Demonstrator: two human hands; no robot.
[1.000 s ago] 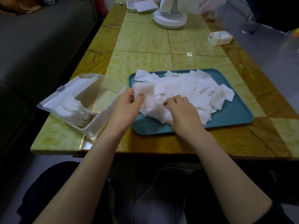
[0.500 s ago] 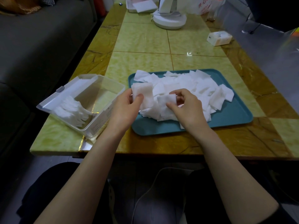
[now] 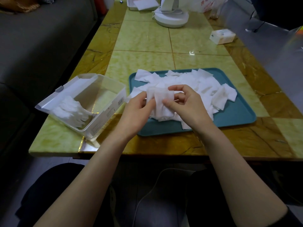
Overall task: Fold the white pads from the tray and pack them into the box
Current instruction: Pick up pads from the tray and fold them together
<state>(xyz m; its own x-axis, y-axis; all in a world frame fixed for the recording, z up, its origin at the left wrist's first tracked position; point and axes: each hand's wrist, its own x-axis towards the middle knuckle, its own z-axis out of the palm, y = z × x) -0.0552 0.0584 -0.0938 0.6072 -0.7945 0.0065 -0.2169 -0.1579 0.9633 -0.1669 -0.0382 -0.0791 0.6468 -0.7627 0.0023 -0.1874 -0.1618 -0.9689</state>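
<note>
Folding is the step in hand: my left hand and right hand meet above the near left part of the teal tray, both sets of fingers pinched on the same small bunch of white pads, held up off the heap. Next, I judge, I need to crease them flat and square, then carry them left to the clear box, which sits on the table just beside the tray with its lid open. Inside it, a row of folded pads fills the near left corner; the rest is bare. The tray holds a loose pile of unfolded pads, so most of the work remains
</note>
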